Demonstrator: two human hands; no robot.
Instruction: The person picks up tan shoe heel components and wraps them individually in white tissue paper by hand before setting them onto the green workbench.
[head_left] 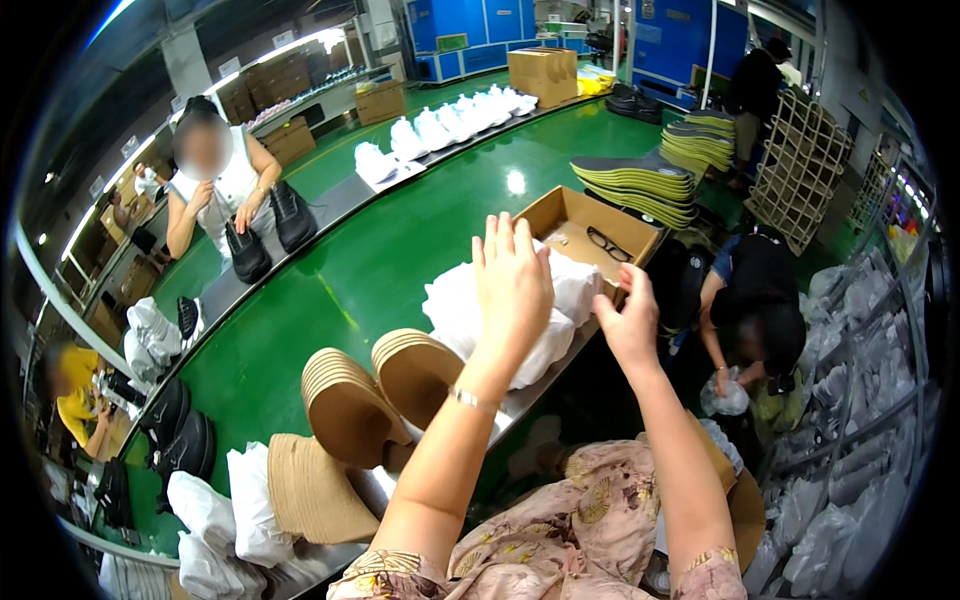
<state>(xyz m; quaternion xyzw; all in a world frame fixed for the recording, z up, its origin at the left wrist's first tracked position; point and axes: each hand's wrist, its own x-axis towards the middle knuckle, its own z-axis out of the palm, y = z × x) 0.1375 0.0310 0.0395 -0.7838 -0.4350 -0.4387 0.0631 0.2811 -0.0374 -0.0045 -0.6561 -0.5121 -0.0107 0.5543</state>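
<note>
My left hand [512, 285] lies over a white wrapped bundle [455, 305], its fingers stretched out. To its right, my right hand [632, 315] is open, thumb and fingers apart, at the edge of another white bundle [575, 288]. Neither hand grips anything that I can see; whether the left palm presses on the wrapping is hidden. What is inside the bundles does not show. Just beyond them sits an open cardboard box [548, 212] with black-framed glasses [608, 243] in it. Stacks of curved brown cardboard pieces [345, 405] stand left of my forearm.
Stacked green-edged insoles [640, 190] lie past the box. Across the green surface [300, 300], a person [215, 170] handles black shoes [250, 255] on a narrow line. Another person [755, 300] bends at my right beside a rack of plastic-wrapped items [850, 380]. More white bundles [205, 510] lie lower left.
</note>
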